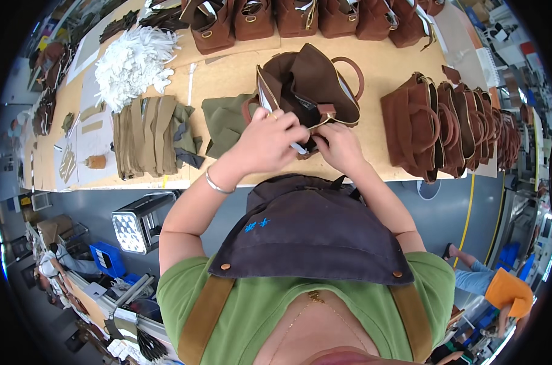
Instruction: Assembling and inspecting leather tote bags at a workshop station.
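A brown handbag [315, 70] stands wide open on the table in front of me, its dark lining showing and a gold zipper along its rim. My left hand [273, 140] is closed at the bag's near left edge. A small whitish piece pokes out below its fingers, too small to name. At the near edge, just below a brown leather tab [327, 111], my right hand [341, 147] pinches the bag's rim. Both hands are close together, and the fingertips are partly hidden. Olive cloth [224, 126] lies left of the bag.
Brown handbags [297, 18] line the table's far side, and more [410, 128] stand at the right. On the left are white strips [133, 67], stacked olive fabric pieces [145, 137] and an orange-brown spool [95, 162]. A metal stool [130, 232] stands below; a person [510, 293] is behind right.
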{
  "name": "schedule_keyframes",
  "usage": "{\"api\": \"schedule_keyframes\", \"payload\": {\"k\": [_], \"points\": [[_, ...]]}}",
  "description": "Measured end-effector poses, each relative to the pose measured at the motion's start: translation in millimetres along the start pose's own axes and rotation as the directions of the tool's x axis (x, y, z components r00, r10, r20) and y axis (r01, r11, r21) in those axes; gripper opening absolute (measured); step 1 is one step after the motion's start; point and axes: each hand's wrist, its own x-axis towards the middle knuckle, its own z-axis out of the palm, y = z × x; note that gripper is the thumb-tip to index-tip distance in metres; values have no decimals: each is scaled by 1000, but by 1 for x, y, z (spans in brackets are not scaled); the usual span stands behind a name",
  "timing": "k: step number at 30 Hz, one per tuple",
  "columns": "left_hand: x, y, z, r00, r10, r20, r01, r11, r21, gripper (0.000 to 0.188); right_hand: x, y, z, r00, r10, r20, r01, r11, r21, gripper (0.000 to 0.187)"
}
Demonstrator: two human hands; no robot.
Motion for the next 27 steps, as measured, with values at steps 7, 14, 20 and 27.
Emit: {"api": "schedule_keyframes", "payload": {"k": [7,14,20,27], "points": [[6,-4,5,973,9,-232,49,970,240,13,33,7,-39,982,-89,169,53,977,207,14],[19,-1,-59,991,-22,-134,14,998,-67,15,70,-22,-107,908,-296,296,179,913,366,15],[18,3,-55,986,-20,-163,15,999,-29,20,75,-22,-107,875,-239,421,112,946,305,13],[23,10,-49,961,28,-274,3,994,113,20,71,-23,-116,866,-238,440,84,936,341,13]]}}
